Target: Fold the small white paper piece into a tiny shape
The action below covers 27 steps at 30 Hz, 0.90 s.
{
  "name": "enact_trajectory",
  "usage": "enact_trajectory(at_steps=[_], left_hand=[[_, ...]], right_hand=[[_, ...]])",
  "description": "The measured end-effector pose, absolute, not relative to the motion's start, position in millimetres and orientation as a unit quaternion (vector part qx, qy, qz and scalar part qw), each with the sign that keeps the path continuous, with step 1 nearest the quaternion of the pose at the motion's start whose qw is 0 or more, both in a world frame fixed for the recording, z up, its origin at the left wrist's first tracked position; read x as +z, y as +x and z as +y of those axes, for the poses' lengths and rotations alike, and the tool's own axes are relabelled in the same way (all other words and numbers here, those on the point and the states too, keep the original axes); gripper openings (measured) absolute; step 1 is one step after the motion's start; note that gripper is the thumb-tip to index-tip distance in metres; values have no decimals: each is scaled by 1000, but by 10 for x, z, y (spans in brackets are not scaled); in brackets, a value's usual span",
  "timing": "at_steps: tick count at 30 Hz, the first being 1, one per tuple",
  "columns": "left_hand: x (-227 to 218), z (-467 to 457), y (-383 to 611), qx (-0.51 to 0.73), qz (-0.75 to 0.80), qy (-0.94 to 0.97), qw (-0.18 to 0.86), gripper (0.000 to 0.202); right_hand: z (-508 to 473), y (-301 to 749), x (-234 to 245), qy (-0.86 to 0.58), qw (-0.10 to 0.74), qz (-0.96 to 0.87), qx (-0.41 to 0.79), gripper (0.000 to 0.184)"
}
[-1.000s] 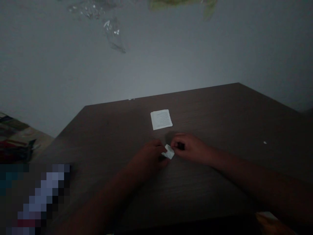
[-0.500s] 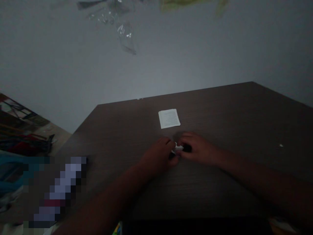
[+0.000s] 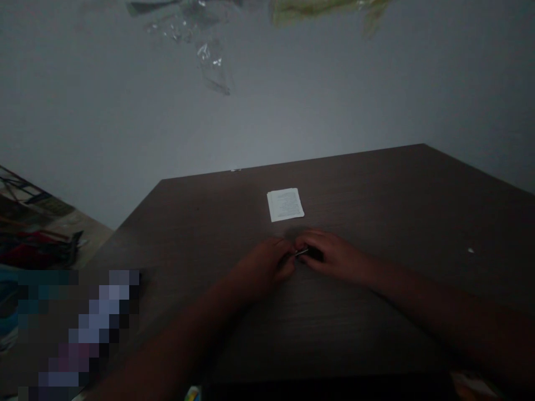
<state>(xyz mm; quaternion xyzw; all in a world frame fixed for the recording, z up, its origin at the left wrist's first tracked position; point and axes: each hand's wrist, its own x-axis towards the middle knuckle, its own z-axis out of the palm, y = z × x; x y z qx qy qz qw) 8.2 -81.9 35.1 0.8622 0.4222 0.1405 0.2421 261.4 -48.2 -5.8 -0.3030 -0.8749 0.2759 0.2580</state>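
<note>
My left hand (image 3: 265,267) and my right hand (image 3: 336,255) meet over the middle of the table, fingertips almost touching. Between them they pinch a small piece of white paper (image 3: 301,252), of which only a thin pale edge shows; the fingers hide the rest. Both hands are closed, thumbs pressed toward the fingers. Just beyond them lies a squarish stack of white paper sheets (image 3: 286,205) with small print on the top one.
The dark brown wooden table (image 3: 376,195) stands against a grey wall (image 3: 313,89). A tiny white scrap (image 3: 470,250) lies at the right. A blurred-out long object (image 3: 98,320) is at the left edge. Clear plastic packaging (image 3: 213,64) hangs on the wall.
The white paper between my fingers showed a broader face before and now shows only a thin edge. My hands have closed in on it. The view has shifted slightly.
</note>
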Motion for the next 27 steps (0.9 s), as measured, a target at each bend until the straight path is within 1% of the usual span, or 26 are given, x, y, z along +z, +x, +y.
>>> enact_trajectory(at_steps=[4, 9, 18, 23, 27], left_hand=[[363, -823, 93, 167, 424, 844, 282, 20], [321, -807, 99, 170, 454, 828, 283, 24], [189, -712, 92, 147, 497, 828, 216, 13], [159, -713, 94, 145, 484, 840, 199, 13], [197, -738, 113, 132, 479, 843, 205, 12]], right_hand=[[-479, 2598, -45, -330, 269, -849, 313, 14], [-500, 2574, -34, -357, 274, -822, 349, 11], [-474, 2542, -87, -350, 260, -858, 271, 15], [-468, 2529, -111, -358, 239, -867, 251, 15], [-467, 2516, -98, -350, 230, -875, 244, 12]])
